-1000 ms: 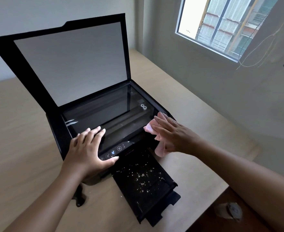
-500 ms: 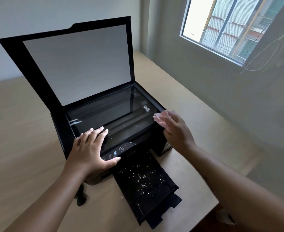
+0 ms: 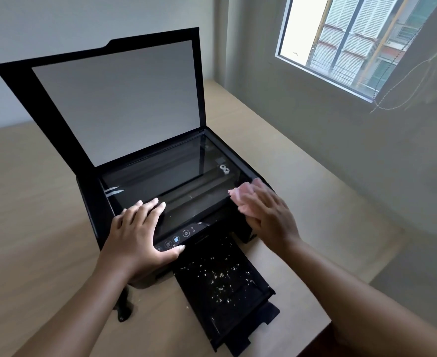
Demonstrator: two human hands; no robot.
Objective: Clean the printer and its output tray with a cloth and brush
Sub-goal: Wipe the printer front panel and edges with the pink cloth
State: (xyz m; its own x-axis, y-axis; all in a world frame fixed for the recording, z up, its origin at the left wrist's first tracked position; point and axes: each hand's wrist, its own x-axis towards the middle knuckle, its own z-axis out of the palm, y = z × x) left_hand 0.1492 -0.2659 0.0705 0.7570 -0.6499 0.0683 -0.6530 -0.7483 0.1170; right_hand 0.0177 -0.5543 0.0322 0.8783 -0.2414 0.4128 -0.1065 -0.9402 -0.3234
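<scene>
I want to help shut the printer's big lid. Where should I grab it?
Hold the scanner lid by its free top edge, reaching from the front. It stands tilted back, hinged along the rear of the glass, so that edge swings down. First the left hand and right hand must leave the glass.

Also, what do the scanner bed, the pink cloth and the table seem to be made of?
Scanner bed: apparently glass, glossy, since it shows reflections. Pink cloth: seems soft fabric, matte, bunched in folds under the right hand. Table: looks like light wood or laminate, matte, with faint grain lines.
</scene>
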